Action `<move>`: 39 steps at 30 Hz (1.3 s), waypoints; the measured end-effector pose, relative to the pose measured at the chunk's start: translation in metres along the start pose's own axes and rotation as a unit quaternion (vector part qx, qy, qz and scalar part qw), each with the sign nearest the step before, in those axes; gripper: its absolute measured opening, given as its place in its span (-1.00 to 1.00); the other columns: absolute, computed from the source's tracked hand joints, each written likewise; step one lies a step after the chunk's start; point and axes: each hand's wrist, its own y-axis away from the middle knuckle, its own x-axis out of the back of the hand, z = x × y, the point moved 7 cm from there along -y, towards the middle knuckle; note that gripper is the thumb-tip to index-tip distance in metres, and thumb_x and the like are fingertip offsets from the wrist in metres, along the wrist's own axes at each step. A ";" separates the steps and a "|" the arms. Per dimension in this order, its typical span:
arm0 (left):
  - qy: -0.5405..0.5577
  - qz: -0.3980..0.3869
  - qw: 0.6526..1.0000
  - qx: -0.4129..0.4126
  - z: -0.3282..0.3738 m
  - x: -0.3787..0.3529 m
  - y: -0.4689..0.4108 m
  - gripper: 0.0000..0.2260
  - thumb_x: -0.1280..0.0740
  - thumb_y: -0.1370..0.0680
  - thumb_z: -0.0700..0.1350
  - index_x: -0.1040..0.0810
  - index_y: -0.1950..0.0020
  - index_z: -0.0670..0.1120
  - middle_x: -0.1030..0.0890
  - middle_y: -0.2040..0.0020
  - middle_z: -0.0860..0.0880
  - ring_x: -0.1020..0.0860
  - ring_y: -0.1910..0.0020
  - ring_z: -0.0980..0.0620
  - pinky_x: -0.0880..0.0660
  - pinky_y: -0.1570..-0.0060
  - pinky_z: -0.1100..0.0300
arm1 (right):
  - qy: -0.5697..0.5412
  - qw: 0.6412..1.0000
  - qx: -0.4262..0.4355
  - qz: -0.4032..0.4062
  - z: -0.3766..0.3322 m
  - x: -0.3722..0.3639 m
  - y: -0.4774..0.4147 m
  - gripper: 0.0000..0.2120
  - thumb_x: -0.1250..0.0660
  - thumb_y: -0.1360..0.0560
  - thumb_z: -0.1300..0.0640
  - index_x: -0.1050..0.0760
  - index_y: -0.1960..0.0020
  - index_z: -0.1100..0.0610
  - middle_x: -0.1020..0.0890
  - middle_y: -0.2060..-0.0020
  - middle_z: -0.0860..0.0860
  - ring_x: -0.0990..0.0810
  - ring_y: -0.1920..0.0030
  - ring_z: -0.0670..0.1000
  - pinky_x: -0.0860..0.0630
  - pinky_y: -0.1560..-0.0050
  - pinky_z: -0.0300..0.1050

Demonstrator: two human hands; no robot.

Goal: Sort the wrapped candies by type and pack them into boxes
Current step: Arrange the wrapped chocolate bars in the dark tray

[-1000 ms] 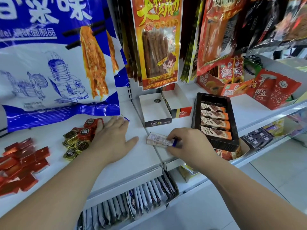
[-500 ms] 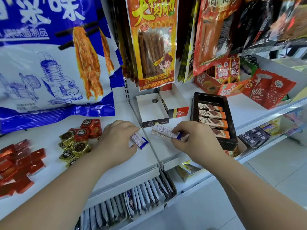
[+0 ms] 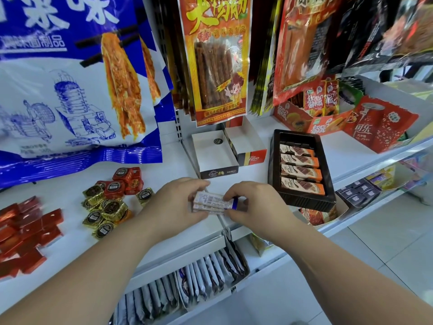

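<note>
— Where were the white candy bars (image 3: 210, 204)?

— They were stacked between the two hands, over the near edge of the shelf (image 3: 168, 172). The left hand (image 3: 173, 202) was at their left end and the right hand (image 3: 255, 207) at their blue-tipped right end.

— What lay around them, from the left?

— Flat red candies (image 3: 25, 231) were at the far left. Next came a heap of gold and red square candies (image 3: 110, 200), just left of the left hand. Beyond the hands stood an open white box (image 3: 214, 153), touching a second open box with a red front (image 3: 251, 158). On the right sat a black tray (image 3: 307, 202) holding four orange-ended bars (image 3: 301, 168) in a row. Big snack bags (image 3: 70, 78) hung behind it all.

— And the hands themselves?

— Both were closed on the stack. The left hand's fingers curled round its left end, and the right hand's fingers pinched the right end. The knuckles hid part of the wrappers.
</note>
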 end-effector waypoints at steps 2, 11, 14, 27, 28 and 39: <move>-0.011 -0.004 1.000 -0.014 0.001 -0.001 -0.001 -0.58 -0.53 -0.41 -0.04 -0.59 -0.25 0.05 -0.59 -0.07 0.14 -0.51 -0.01 0.18 -0.49 -0.07 0.19 | -0.003 1.000 0.001 -0.014 0.001 -0.002 -0.001 -0.76 -0.51 -0.36 0.08 -0.62 -0.01 -0.03 -0.63 0.11 -0.10 -0.55 0.15 -0.11 -0.57 0.11 -0.05; -0.008 -0.003 1.000 -0.013 0.003 0.001 0.000 -0.70 -0.44 -0.51 0.01 -0.62 -0.23 0.07 -0.64 -0.04 0.11 -0.53 0.02 0.16 -0.50 -0.04 0.15 | -0.017 1.000 -0.005 -0.017 0.002 0.003 0.003 -0.77 -0.41 -0.39 0.05 -0.60 -0.05 -0.03 -0.66 0.19 -0.08 -0.59 0.19 -0.07 -0.57 0.15 0.01; 0.020 -0.005 1.000 -0.017 0.009 0.002 0.003 -0.73 -0.47 -0.49 -0.02 -0.63 -0.18 0.09 -0.64 -0.02 0.15 -0.55 0.03 0.22 -0.50 -0.02 0.25 | -0.028 0.999 -0.017 -0.007 0.003 0.006 0.004 -0.76 -0.32 -0.36 0.01 -0.59 -0.02 -0.06 -0.66 0.27 -0.05 -0.61 0.24 -0.05 -0.57 0.20 0.02; 0.026 -0.012 1.000 0.001 0.015 0.001 0.001 -0.77 -0.50 -0.45 -0.14 -0.63 -0.06 0.08 -0.62 0.10 0.18 -0.52 0.11 0.24 -0.38 0.18 0.49 | 0.011 0.999 -0.034 -0.026 0.010 0.011 0.006 -0.56 -0.45 -0.46 -0.01 -0.53 -0.31 0.04 -0.60 -0.06 -0.05 -0.55 0.12 -0.13 -0.56 -0.03 -0.14; 0.031 -0.015 0.999 0.005 0.016 0.001 0.000 -0.78 -0.50 -0.45 -0.15 -0.64 -0.04 0.09 -0.62 0.12 0.17 -0.52 0.11 0.23 -0.38 0.19 0.48 | 0.017 0.999 -0.033 -0.025 0.009 0.012 0.006 -0.59 -0.45 -0.46 0.00 -0.54 -0.29 0.04 -0.62 -0.05 -0.05 -0.57 0.10 -0.11 -0.57 -0.04 -0.11; 0.223 0.028 0.972 0.072 0.049 0.018 -0.007 -0.73 -0.48 -0.47 -0.18 -0.66 -0.02 0.20 -0.70 0.07 0.07 -0.63 0.07 -0.09 -0.58 -0.04 -0.08 | -0.248 0.962 -0.100 0.056 0.019 0.073 0.015 -0.80 -0.48 -0.47 0.10 -0.63 -0.08 0.08 -0.66 0.15 0.00 -0.62 0.10 -0.03 -0.58 0.10 -0.20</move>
